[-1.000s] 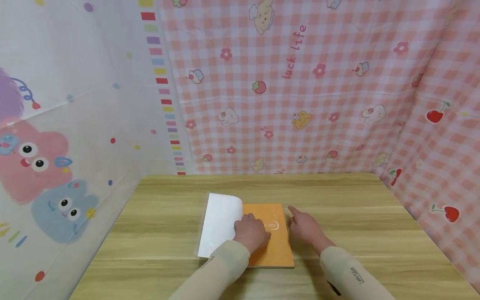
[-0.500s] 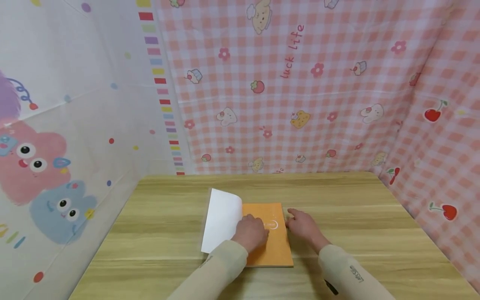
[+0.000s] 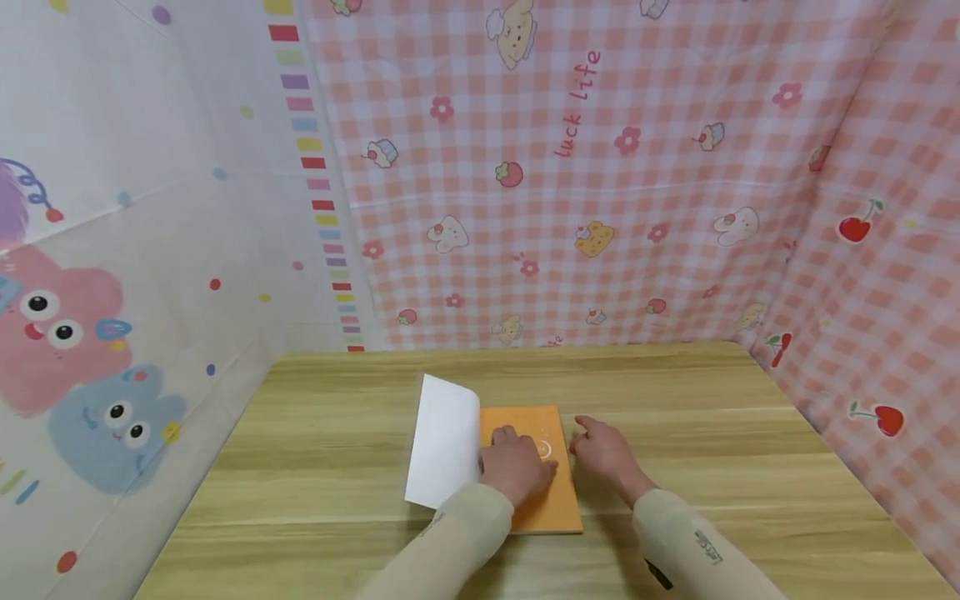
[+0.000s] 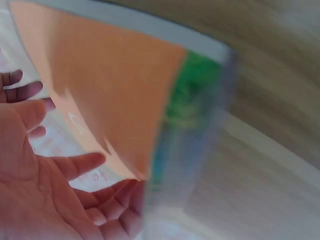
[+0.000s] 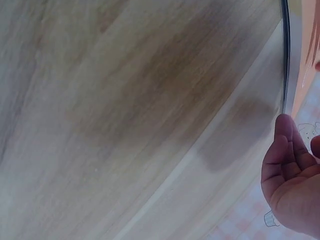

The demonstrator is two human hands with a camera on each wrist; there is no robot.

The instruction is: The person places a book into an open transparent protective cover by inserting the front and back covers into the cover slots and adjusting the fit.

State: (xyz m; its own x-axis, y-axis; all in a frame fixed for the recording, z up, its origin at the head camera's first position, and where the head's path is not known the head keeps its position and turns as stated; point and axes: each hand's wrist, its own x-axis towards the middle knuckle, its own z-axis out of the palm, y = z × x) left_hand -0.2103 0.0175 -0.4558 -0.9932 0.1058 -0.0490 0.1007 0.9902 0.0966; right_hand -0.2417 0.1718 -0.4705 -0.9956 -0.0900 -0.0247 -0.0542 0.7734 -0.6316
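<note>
While the left hand [image 3: 517, 468] presses flat, fingers spread, on the orange book [image 3: 551, 492] at the table's [image 3: 712, 417] near middle, the right hand [image 3: 603, 454], loosely curled and holding nothing, touches its right edge, beyond them the white cover [image 3: 444, 440] raised.

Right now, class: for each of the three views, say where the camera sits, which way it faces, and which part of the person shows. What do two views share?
Head: worn high, looking forward and down at the wooden table; shows both sleeved forearms, the left hand on the orange book, the right hand beside it.
Left wrist: close, blurred, facing the book's orange cover; palm and fingers show.
Right wrist: faces tabletop; fingers only.
Shared: head and left wrist both show the book.
</note>
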